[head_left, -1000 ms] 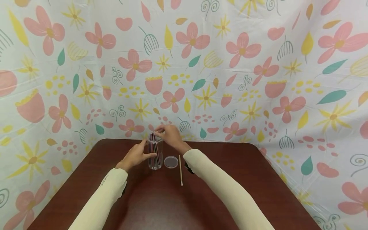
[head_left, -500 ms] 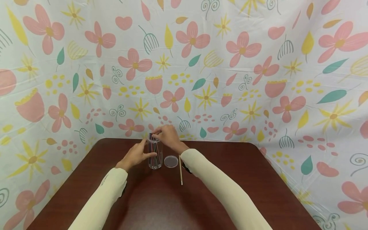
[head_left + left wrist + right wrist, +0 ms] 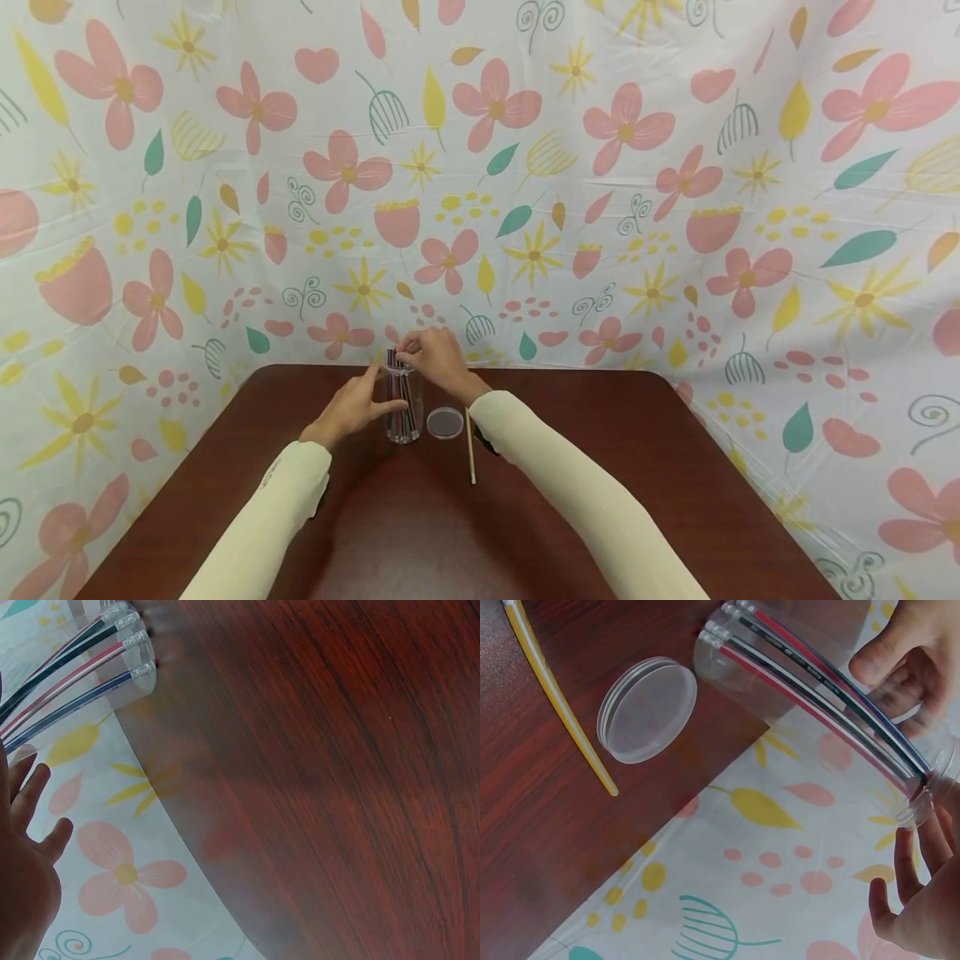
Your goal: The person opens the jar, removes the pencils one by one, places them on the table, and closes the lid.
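Observation:
A clear plastic jar [image 3: 405, 431] stands upright on the table, holding several dark, red and blue pencils [image 3: 810, 682] with their eraser-like ends down. My left hand [image 3: 351, 407] grips the jar's side, thumb across the front and fingers behind. Above the open mouth, my right hand [image 3: 441, 358] pinches at the pencil tops, its fingertips right at the rim. Those tops are partly hidden by the fingers. In the right wrist view, the left thumb lies along the jar wall, and the right fingers curl by the mouth.
The jar's round clear lid [image 3: 445, 423] lies flat just right of the jar. A single yellow pencil [image 3: 471, 450] lies beside it, partly under the right forearm in the head view. Behind the dark wooden table [image 3: 420, 517] hangs a flower-print cloth [image 3: 480, 208].
My right hand has shifted slightly left over the jar mouth, its fingers now lower among the pencil tops. The left hand keeps its hold on the jar.

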The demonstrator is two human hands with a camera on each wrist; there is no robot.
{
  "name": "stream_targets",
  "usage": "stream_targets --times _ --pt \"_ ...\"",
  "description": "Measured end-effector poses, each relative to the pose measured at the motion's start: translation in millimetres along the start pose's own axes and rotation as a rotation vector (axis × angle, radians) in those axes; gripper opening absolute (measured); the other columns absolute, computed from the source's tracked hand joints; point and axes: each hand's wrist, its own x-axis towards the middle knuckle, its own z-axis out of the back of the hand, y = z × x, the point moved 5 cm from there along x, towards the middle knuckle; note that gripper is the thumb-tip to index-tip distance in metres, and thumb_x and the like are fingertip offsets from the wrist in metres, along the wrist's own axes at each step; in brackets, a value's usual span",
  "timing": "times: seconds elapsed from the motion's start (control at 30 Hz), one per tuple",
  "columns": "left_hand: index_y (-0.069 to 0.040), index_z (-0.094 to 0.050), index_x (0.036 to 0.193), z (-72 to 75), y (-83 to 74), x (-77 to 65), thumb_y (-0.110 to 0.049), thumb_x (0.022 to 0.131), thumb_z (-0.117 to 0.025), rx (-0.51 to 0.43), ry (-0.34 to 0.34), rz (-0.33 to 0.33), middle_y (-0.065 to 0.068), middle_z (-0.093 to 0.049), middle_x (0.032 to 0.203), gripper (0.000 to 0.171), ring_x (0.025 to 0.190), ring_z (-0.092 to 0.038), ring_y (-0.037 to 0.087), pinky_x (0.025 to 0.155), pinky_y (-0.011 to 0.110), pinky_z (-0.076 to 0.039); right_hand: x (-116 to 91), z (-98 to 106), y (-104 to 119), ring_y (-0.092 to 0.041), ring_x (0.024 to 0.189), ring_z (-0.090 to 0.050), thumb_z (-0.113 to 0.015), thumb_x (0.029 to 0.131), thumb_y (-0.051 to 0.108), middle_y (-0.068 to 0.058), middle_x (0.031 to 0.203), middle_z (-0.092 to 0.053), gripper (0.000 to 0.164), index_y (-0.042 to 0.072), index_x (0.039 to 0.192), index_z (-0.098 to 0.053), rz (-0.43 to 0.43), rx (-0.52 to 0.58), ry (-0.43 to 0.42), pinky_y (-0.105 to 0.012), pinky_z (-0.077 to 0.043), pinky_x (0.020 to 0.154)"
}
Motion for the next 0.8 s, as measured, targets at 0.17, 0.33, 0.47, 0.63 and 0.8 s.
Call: stream_targets --times 0.17,0.33,0.47,0.63,0.8 --pt "-0.003 -0.03 0.158 -0.9 1.5 0.5 -0.049 0.092 -0.077 0.006 -0.003 0.006 0.023 -0.049 0.154 0.093 0.139 -0.051 0.043 0.107 0.061 -0.045 -1 1 1 -0.005 0.081 -0.074 -0.079 0.096 0.029 0.005 0.092 -0.08 0.01 0.02 0.097 -0.082 0.009 0.007 0.012 -0.018 -0.054 0.068" --pt "-0.001 -0.031 0.158 -0.3 1.9 1.5 -0.05 0.092 -0.078 0.01 -0.011 -0.009 0.024 -0.049 0.154 0.095 0.138 -0.051 0.043 0.107 0.062 -0.045 1 9 2 -0.009 0.08 -0.074 -0.077 0.097 0.027 0.002 0.096 -0.08 0.012 0.016 0.101 -0.082 0.004 0.029 0.012 -0.023 -0.056 0.069" --pt "-0.001 -0.03 0.158 1.2 1.5 2.2 -0.051 0.091 -0.078 0.015 -0.013 -0.017 0.025 -0.049 0.153 0.096 0.137 -0.051 0.044 0.107 0.062 -0.045 4 18 1 -0.012 0.08 -0.074 -0.075 0.098 0.025 0.0 0.097 -0.08 0.012 0.015 0.102 -0.081 0.012 0.034 -0.012 -0.026 -0.057 0.07" --pt "-0.001 -0.028 0.159 2.8 1.3 1.9 -0.053 0.091 -0.078 0.02 -0.015 -0.007 0.026 -0.048 0.154 0.099 0.138 -0.051 0.044 0.108 0.062 -0.044 9 30 -1 -0.014 0.079 -0.074 -0.075 0.098 0.025 -0.001 0.098 -0.08 0.012 0.015 0.102 -0.08 0.031 0.039 -0.053 -0.025 -0.055 0.065" --pt "-0.001 -0.026 0.16 0.7 1.9 -0.4 -0.054 0.091 -0.077 0.013 -0.001 0.003 0.026 -0.046 0.156 0.101 0.14 -0.049 0.045 0.109 0.062 -0.043 12 40 0 -0.015 0.079 -0.074 -0.075 0.098 0.023 -0.002 0.1 -0.08 0.012 0.014 0.103 -0.08 0.028 0.058 -0.074 -0.024 -0.053 0.061"
